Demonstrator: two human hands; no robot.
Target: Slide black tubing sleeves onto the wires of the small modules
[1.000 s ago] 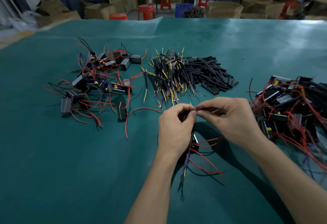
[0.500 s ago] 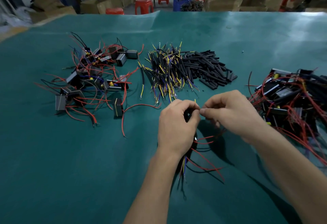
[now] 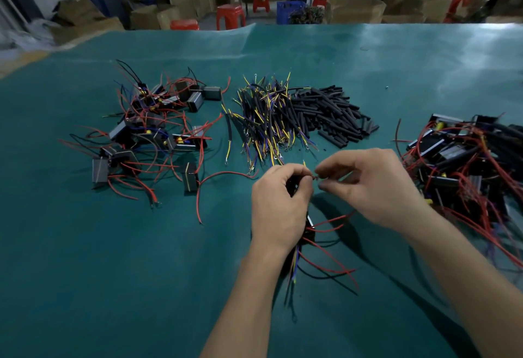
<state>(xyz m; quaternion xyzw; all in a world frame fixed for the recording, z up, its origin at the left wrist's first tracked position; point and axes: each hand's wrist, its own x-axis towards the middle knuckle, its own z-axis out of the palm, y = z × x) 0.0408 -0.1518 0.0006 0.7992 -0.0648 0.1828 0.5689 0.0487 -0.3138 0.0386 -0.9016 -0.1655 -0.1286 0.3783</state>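
Two bare hands meet over a wide green mat (image 3: pixel 85 272) that runs to a far edge lined with cartons and red stools; the near and left stretches of the mat offer the most open room to move. On the right, a tangled heap of modules (image 3: pixel 464 165) trailing red wires sits close beside the right forearm, so a sweep that way looks likely to snag. At upper left lies a second scatter of small modules (image 3: pixel 150 134), well apart from the hands. Between them rest a pile of yellow-and-blue leads (image 3: pixel 266 120) and, touching it, a stack of black tubing sleeves (image 3: pixel 331 114).

The left hand (image 3: pixel 278 204) curls around one module (image 3: pixel 310 223), mostly hidden, its red wires dangling toward the body. The right hand (image 3: pixel 373 185) pinches a short red wire end (image 3: pixel 314 178) between thumb and forefinger, just beside the left fingertips; whether a sleeve is already on it is too blurred to tell.

The wire looks light and limp, so it is best gripped near its tip to keep it straight. The sleeves appear light, semi-stiff and smooth, best taken at mid-length.
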